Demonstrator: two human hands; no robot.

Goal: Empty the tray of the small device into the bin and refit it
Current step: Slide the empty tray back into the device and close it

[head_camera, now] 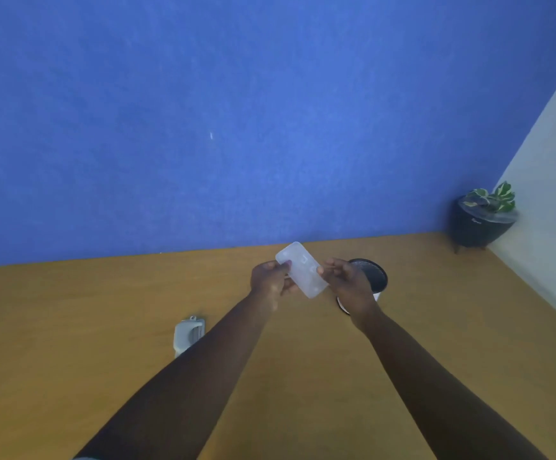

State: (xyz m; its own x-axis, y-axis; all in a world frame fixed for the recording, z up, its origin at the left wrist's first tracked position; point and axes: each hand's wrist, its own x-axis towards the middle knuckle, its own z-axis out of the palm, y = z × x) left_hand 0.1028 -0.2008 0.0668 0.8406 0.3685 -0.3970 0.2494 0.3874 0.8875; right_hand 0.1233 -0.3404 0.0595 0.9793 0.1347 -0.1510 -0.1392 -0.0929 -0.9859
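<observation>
Both arms reach out over the wooden desk (103, 327), and between them the person holds a pale, translucent tray (301, 269) up in the air. The left hand (270, 280) pinches its near-left edge with thumb and fingers; the right hand (346, 282) pinches the opposite long edge, so the tray hangs slanted between the two, one short end tipped up and away from the person. Both hands are closed on it; neither is free.

Just beyond and under the right hand stands the bin (374, 277), a small dark mesh cylinder with a pale base, its open mouth partly hidden by the knuckles. The tray sits a little to the left of that mouth rather than squarely over it, which I take to mean the tipping is either about to happen or just finished. Whether anything lies in the tray is too blurred to tell.

Nearer the person, left of the left forearm, the small grey device (188, 333) lies on the desk, well apart from both hands and presumably waiting for its tray. Far off to the right, in the corner, is a potted plant (484, 215).

A two-handed edge grip makes sense: it keeps a light, slippery shell steady and lets it be tilted with control.
</observation>
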